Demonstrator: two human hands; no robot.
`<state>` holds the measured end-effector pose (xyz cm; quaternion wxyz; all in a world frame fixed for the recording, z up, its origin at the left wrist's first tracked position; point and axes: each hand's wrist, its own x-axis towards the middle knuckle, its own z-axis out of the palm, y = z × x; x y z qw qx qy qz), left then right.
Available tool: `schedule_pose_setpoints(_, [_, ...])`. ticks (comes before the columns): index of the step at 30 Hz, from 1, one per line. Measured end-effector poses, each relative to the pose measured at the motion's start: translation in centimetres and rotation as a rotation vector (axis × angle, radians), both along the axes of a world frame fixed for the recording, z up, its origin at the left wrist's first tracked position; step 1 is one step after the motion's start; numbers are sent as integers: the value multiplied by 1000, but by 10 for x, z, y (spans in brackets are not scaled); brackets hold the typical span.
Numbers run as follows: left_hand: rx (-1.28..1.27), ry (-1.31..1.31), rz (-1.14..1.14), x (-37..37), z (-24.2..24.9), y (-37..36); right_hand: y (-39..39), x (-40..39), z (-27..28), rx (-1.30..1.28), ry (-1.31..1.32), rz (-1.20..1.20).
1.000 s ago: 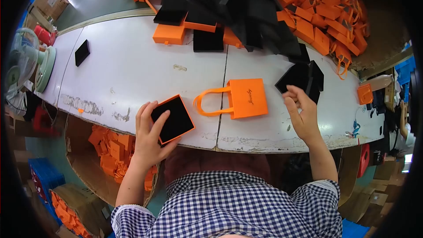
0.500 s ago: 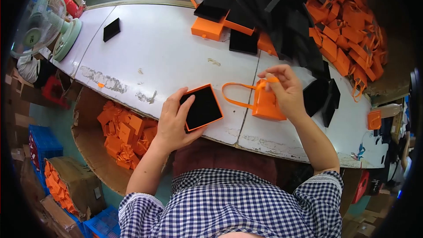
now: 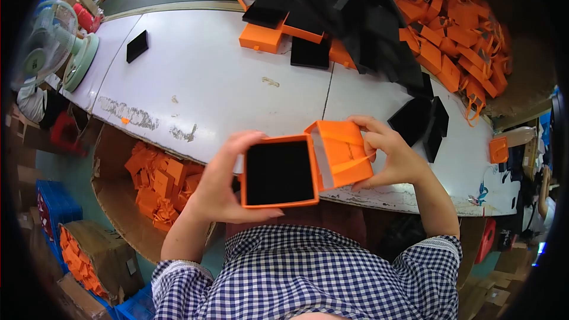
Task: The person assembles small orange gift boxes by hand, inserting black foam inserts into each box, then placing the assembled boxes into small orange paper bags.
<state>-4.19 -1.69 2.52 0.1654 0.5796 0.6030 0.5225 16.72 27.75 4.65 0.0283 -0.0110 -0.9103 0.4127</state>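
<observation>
My left hand (image 3: 219,181) grips a square orange box (image 3: 281,172) by its left side, with black padding filling its inside. Thumb and fingers wrap its lower and upper edges. To the right, my right hand (image 3: 394,153) holds a small orange gift bag (image 3: 345,153), its pale open mouth turned toward the box. The bag's ribbon handle lies across its front. Box and bag are side by side above the front edge of the table, the bag's mouth right at the box's right edge.
Black pads (image 3: 361,29) are heaped at the back, with an orange box (image 3: 261,38) beside them. Orange bags (image 3: 456,35) pile up at the back right. A fan (image 3: 53,47) stands far left; a carton (image 3: 112,184) of orange pieces sits below the table's front edge.
My right hand has lifted the bag off the table and brought it left to the box. My left hand has raised the box and turned it squarer to view.
</observation>
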Motion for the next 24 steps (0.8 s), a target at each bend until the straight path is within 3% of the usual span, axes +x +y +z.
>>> schedule_pose_setpoints(5, [-121,189,-37,-2,10,12,-7,5,18,13,-58,59])
schedule_pose_setpoints(7, [-174,244,-44,0,8,12,-18,9,21,76,68,96])
schedule_pose_setpoints(10, [-143,100,-70,4,-5,14,-32,11,15,3,94,9])
schedule_pose_setpoints(13, [0,-26,-221,42,-21,27,-61,-1,-7,29,194,91])
schedule_pose_setpoints(16, [20,-111,-148,48,-30,23,-81,-3,-46,11,152,78])
schedule_pose_setpoints(18, [-256,8,-158,33,-19,5,-83,8,-43,-38,128,11])
schedule_pose_setpoints(20, [-385,20,-19,9,26,-31,-72,13,-17,175,245,9])
schedule_pose_setpoints(21, [-467,21,112,-7,39,-60,-51,29,-13,227,273,-105])
schedule_pose_setpoints(22, [-580,533,153,-26,62,-79,-23,48,-8,419,285,-258])
schedule_pose_setpoints(24, [-655,624,264,-38,80,-87,22,84,7,734,115,-519])
